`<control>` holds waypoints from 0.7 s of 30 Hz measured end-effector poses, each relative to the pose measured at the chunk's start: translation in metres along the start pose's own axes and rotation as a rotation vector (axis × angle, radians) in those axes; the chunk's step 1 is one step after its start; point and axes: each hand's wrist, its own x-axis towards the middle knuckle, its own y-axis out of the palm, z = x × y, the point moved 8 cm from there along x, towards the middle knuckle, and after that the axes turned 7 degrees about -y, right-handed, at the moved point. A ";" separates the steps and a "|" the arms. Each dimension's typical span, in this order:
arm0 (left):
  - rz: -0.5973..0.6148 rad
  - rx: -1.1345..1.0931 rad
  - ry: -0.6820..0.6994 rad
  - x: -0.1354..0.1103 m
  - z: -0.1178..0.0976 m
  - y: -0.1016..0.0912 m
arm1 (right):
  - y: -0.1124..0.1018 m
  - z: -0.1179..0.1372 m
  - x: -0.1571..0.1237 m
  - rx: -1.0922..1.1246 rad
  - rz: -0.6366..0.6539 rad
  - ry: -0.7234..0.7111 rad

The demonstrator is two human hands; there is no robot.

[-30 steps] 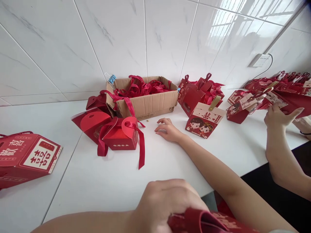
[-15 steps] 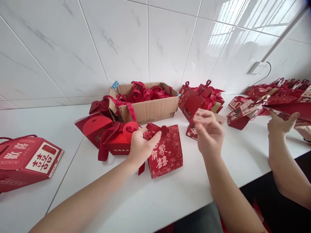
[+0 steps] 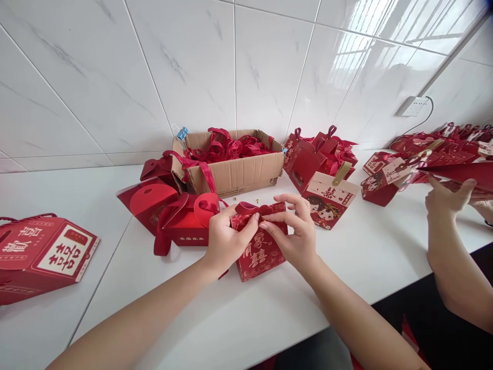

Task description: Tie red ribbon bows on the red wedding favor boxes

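A red gift box (image 3: 258, 252) with white characters and a pale flower pattern lies in front of me on the white table. My left hand (image 3: 227, 236) is closed on its upper left edge, with the thumb pressing a dark red ribbon (image 3: 246, 208) that loops over the top. From the other side my right hand (image 3: 295, 231) reaches in, thumb and forefinger pinched at the ribbon beside my left thumb. Whatever sits in that pinch is too small to make out. Two tiny gold-coloured pieces, one a small fastener (image 3: 257, 201), lie just behind the box.
A cardboard box (image 3: 242, 177) full of red ribbons stands against the tiled wall. Red gift boxes (image 3: 188, 226) sit at my left, another (image 3: 57, 257) farther left. A box with cartoon figures (image 3: 327, 200) stands right. A co-worker's hand (image 3: 449, 198) holds red card at far right.
My right hand has come down and left from above the table to the ribbon on the box. The cartoon box behind it now shows in full. My left hand keeps its hold.
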 end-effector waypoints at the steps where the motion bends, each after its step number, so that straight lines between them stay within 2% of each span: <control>1: -0.001 0.003 0.023 0.000 -0.001 0.000 | 0.000 -0.001 -0.001 0.011 0.002 0.014; 8: -0.018 0.038 0.094 -0.001 -0.004 0.001 | 0.003 -0.011 -0.003 0.096 0.046 0.121; 16: -0.027 0.049 0.136 -0.005 -0.006 0.001 | 0.004 -0.014 -0.004 0.152 0.031 0.173; 19: -0.037 0.076 0.212 -0.006 -0.010 0.001 | 0.004 -0.014 -0.004 0.180 0.031 0.178; 21: -0.039 0.084 0.311 -0.009 -0.018 0.000 | 0.004 -0.013 -0.005 0.240 0.041 0.170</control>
